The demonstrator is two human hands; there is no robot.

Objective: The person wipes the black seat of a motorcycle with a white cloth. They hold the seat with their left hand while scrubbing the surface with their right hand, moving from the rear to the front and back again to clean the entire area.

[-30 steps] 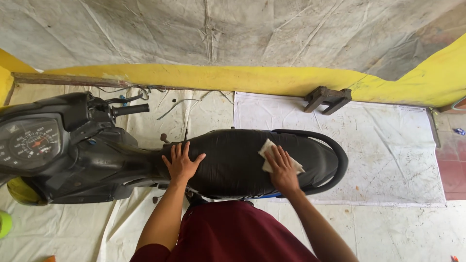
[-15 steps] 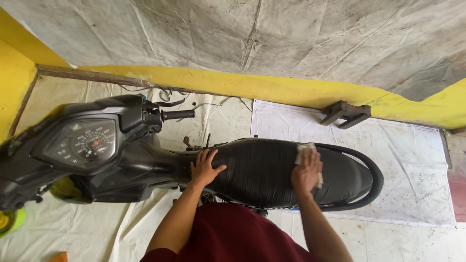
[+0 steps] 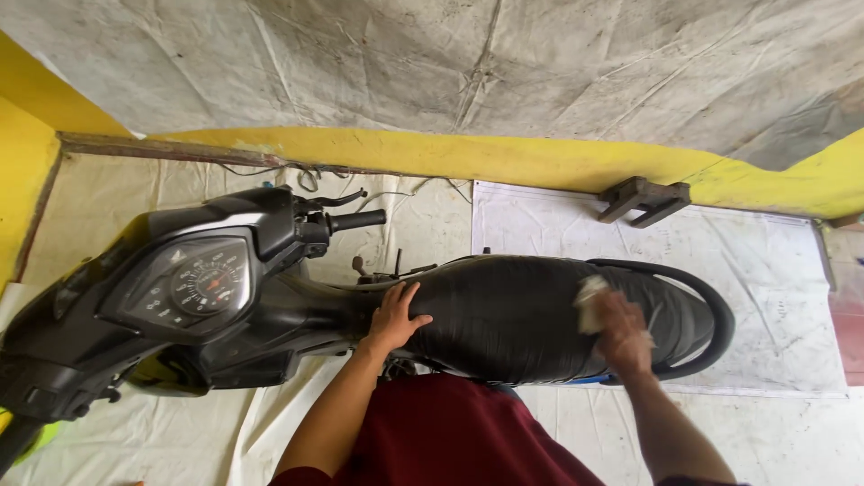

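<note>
On the black seat (image 3: 513,315) of the scooter (image 3: 198,306), wiping appears to be the step in hand. Right hand (image 3: 621,328), blurred, presses a pale cloth (image 3: 591,301) flat against the rear half of the seat. Left hand (image 3: 396,317) rests open, fingers spread, on the seat front, bracing. Next stroke likely calls for even pressure toward the grab rail (image 3: 711,315). Seat surface looks glossy, ribbed, unbroken.

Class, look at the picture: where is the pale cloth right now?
In the head view, the cloth lies under the right hand on the rear of the black seat, right of centre.
</note>
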